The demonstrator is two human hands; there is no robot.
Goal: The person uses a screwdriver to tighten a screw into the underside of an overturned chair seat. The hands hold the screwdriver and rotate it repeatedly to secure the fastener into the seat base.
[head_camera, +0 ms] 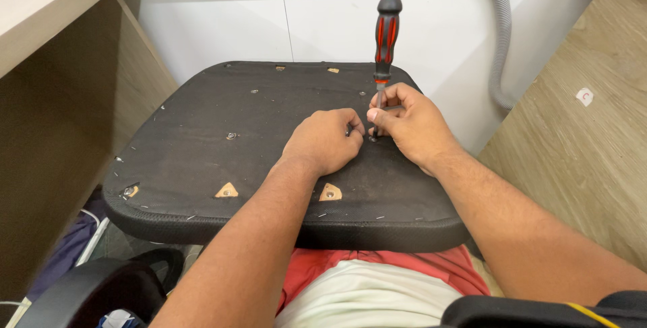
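Screwdriver upright, shaft pinched low by right hand, handle rising above it. Handle black with red stripes, red cap. Tip meets black seat underside between both hands. Left hand curled, fingertips pinched on small fastener beside tip; fastener itself barely visible.

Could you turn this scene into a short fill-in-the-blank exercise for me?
1. The right hand grips the metal shaft of a ____ with a black and red handle.
2. The tool stands ____ on the black seat base.
3. The left hand rests on the base just ____ of the right hand.
4. A grey corrugated ____ runs down the white wall.

Missing words: screwdriver; upright; left; hose
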